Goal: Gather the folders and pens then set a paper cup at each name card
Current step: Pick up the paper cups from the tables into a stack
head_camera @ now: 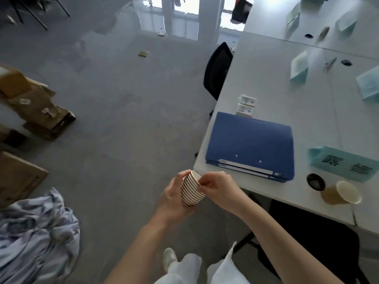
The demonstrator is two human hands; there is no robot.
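Gripping the stack of paper cups (191, 189), the left hand (174, 198) steadies it; right hand (218, 188) pinches its top rim.

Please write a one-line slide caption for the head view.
Left hand holds nested paper cups; right hand pinches the top cup beside stacked blue folders.

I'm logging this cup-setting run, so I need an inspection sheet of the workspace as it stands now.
Surface: white table, seen at its corner.
Job's things: stacked blue folders near the corner; one paper cup beside the nearest teal name card; more name cards farther back, no cups seen by them; stack of paper cups in hand.
Clutter: small white packets behind the folders.
Hands: left hand holds the stack; right hand pinches the top cup.
Cables: nothing seen.
Surroundings: black chair, cardboard boxes, crumpled cloth on the floor.
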